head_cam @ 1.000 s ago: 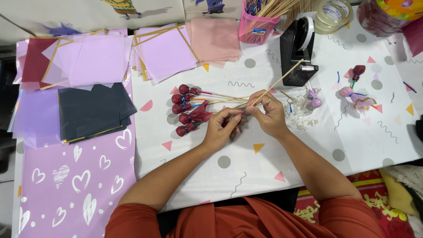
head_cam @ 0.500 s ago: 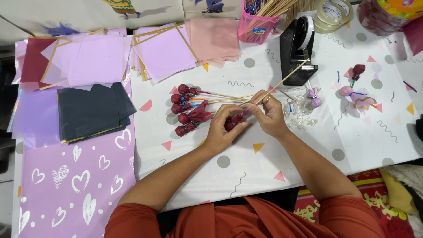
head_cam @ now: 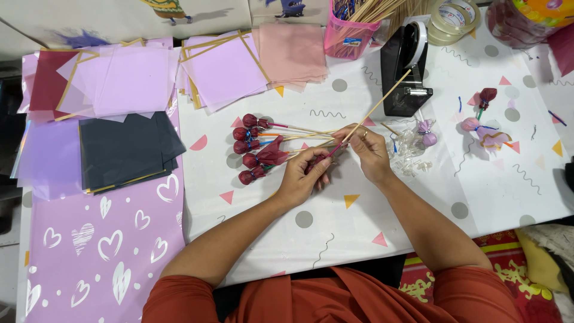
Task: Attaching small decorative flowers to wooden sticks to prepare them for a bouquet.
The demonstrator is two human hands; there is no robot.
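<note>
**One head-worn view, looking straight down**

A single camera sits on the person's head, facing steeply down onto the table [head_cam: 335, 239]. It is near enough that both forearms fill the lower frame, with the left hand [head_cam: 302, 179] and right hand [head_cam: 368, 152] meeting at centre. There is no second view to share the scene.

Both forearms reach forward from orange sleeves and converge; the left hand [head_cam: 302, 178] curls with fingers [head_cam: 320, 170] pinched together; the right hand [head_cam: 366, 152] meets it, fingertips touching, a ring on one finger.
</note>
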